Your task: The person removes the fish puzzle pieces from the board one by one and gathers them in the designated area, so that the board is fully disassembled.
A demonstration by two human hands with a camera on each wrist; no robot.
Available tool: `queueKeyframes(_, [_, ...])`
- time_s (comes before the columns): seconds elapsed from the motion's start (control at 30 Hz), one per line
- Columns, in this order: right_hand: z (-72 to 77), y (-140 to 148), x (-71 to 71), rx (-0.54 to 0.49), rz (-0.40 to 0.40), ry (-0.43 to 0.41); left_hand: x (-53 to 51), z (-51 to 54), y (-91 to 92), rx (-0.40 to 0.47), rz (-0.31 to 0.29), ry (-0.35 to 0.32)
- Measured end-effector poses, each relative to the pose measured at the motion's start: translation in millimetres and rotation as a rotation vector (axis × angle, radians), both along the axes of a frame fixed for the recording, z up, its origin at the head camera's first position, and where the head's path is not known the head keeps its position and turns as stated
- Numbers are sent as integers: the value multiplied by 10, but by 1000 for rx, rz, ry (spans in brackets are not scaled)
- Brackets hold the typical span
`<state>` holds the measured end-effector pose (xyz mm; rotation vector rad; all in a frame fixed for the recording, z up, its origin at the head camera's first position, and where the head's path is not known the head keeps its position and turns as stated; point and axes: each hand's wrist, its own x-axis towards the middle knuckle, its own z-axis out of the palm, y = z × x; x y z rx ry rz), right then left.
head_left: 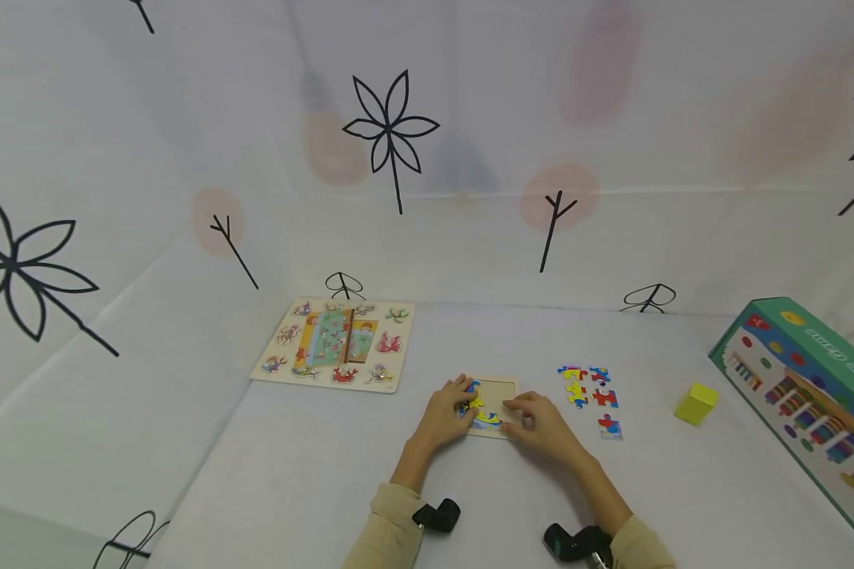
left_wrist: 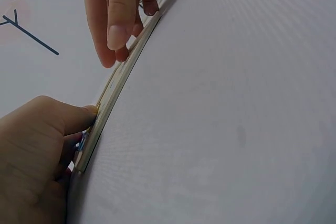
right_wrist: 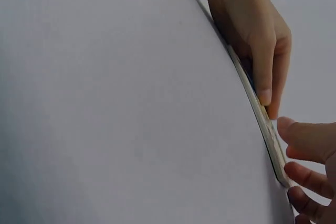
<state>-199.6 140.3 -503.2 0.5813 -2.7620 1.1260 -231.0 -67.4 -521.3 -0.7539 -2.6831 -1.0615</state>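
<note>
A small wooden puzzle tray (head_left: 498, 390) has blue and yellow pieces (head_left: 485, 419) in its left and lower parts; bare wood shows at the upper right. The left hand (head_left: 444, 415) grips the tray's left side, its thumb pressing on a yellow piece, as the left wrist view also shows with the hand (left_wrist: 39, 150) at the tray's edge (left_wrist: 107, 108). At the tray's right edge is the right hand (head_left: 546, 431), fingers spread and slightly bent, with no piece visible in it. In the right wrist view, this hand's fingertips (right_wrist: 293, 169) meet the tray edge (right_wrist: 257, 111).
Several loose jigsaw pieces (head_left: 603, 397) lie right of the tray. Farther right stand a yellow block (head_left: 696, 404) and a large green box (head_left: 811, 403). A board with sea-animal pictures (head_left: 345, 344) lies at the back left, and a patterned white cloth (head_left: 462, 253) hangs behind.
</note>
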Motion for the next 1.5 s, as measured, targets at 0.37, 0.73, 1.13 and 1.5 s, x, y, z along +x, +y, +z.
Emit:
queueKeyframes(0.37, [-2, -195, 76, 32, -82, 22, 8, 30, 6, -15, -14, 29])
queueKeyframes(0.73, [-2, -267, 77, 87, -138, -41, 14, 41, 3, -19, -24, 24])
queueKeyframes(1.13, [28, -297, 73, 100, -125, -60, 40, 29, -1, 32, 5, 44])
queueKeyframes(1.5, [36, -290, 47, 46, -119, -65, 57, 60, -31, -34, -8, -14])
